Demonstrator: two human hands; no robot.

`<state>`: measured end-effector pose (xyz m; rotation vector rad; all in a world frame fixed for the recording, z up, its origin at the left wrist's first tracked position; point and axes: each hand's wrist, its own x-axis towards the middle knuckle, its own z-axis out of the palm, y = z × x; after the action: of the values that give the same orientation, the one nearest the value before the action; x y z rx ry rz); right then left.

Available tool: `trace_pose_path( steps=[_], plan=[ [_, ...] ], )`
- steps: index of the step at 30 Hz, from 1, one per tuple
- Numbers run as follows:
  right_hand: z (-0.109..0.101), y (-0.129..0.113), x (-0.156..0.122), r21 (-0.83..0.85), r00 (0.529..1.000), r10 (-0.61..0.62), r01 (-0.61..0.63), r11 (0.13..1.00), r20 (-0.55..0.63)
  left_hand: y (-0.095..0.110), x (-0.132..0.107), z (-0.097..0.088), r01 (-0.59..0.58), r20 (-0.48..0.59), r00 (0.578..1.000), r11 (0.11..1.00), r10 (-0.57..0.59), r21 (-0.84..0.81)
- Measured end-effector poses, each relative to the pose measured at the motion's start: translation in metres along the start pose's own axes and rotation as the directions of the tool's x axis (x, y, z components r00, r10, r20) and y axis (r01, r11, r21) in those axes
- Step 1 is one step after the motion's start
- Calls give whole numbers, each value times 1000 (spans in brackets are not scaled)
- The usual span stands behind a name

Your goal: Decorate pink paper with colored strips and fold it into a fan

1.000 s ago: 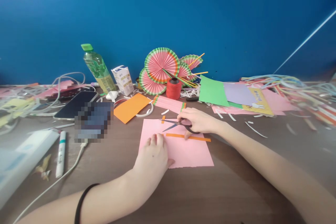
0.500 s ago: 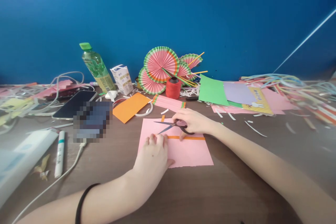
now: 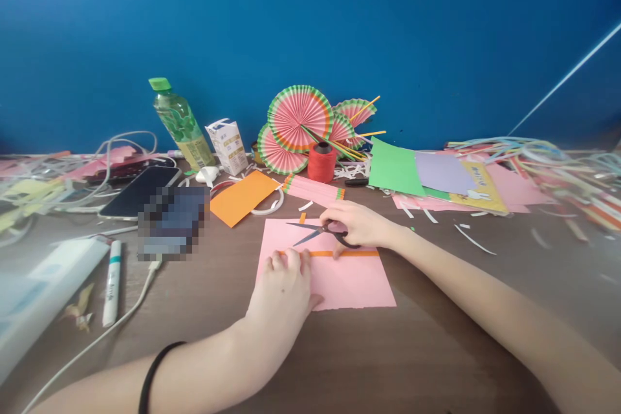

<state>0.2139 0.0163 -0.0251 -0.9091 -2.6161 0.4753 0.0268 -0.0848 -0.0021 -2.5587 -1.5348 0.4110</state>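
A pink sheet of paper point(image 3: 354, 284) lies on the dark table in front of me, with a narrow orange strip point(image 3: 356, 253) running across it. My left hand point(image 3: 284, 281) rests over the paper's left part, fingertips on the strip and thumb spread to the right. In my right hand point(image 3: 356, 223) are scissors point(image 3: 315, 231), their blades parted and pointing left above the sheet. One right fingertip touches the strip below the handles. A small orange scrap point(image 3: 303, 217) lies at the paper's top edge.
Behind the sheet are an orange card point(image 3: 245, 198), a folded pink strip point(image 3: 314, 190), a red thread spool point(image 3: 321, 163) and watermelon-patterned paper fans point(image 3: 301, 118). A green bottle point(image 3: 182, 123) and carton point(image 3: 227, 145) stand left. A marker point(image 3: 112, 284) lies near a white cable. Green paper point(image 3: 395, 167) is right.
The view has shifted very slightly. Both hands, the scissors and the strip keep nearly the same places on the paper.
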Motion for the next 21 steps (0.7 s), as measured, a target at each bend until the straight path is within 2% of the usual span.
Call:
trace_pose_path(
  steps=[5,9,10,13,17,19,21],
  plan=[
    [0,0,-1,-7,1000,-4,4,1000,-6,-11,1,-12,-18,74,997,999,22,-50],
    [0,1,-1,0,1000,7,-7,1000,-12,-38,9,-27,-107,104,988,989,117,-98],
    [0,2,-1,5,1000,7,-7,1000,-15,-46,12,-29,-138,83,985,983,149,-123],
    [1,3,-1,8,1000,4,-4,1000,-26,-68,19,-30,-210,22,974,938,224,-274],
    [2,4,0,7,999,3,-3,1000,-38,-87,25,-26,-242,75,951,870,301,-430],
    [2,4,0,9,999,5,-5,1000,-41,-90,29,-24,-212,85,957,871,277,-442],
    [2,4,0,6,999,9,-8,1000,-40,-90,36,-21,-149,66,978,888,196,-434]
  ],
)
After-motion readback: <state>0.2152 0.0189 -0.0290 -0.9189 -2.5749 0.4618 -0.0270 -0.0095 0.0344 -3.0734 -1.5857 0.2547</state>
